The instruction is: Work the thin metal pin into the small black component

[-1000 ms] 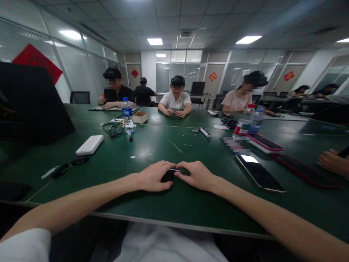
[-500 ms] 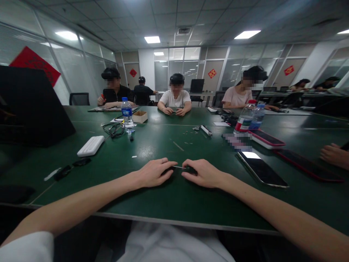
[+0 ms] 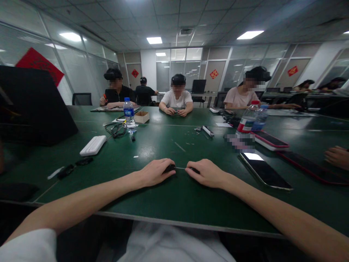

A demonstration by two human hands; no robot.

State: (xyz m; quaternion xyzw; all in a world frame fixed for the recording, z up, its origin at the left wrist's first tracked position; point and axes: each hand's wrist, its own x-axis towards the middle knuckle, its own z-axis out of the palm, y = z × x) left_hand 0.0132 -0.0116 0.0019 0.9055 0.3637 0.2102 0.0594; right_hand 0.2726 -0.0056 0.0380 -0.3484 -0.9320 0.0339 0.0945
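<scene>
Low over the green table (image 3: 152,145), my left hand (image 3: 156,173) is closed on a small black object (image 3: 170,167), mostly hidden by the fingers. Across from it, my right hand (image 3: 204,172) is closed with thumb and fingers around a dark handle-like piece (image 3: 194,170). A thin pale rod (image 3: 180,168) bridges the gap between the two hands, one end at the black object and the other at my right fingertips. The exact kind of either piece is too small and covered to tell.
A smartphone (image 3: 264,171) lies right of my right hand, with bottles (image 3: 247,122) behind it. On the left are a white power bank (image 3: 93,145), cables (image 3: 116,130) and a water bottle (image 3: 129,114). A white tube-like item (image 3: 208,131) lies ahead. Several people sit around.
My hands have moved slightly apart, so more of the thin rod shows between them. The black object in my left hand is more visible. The view has shifted a little.
</scene>
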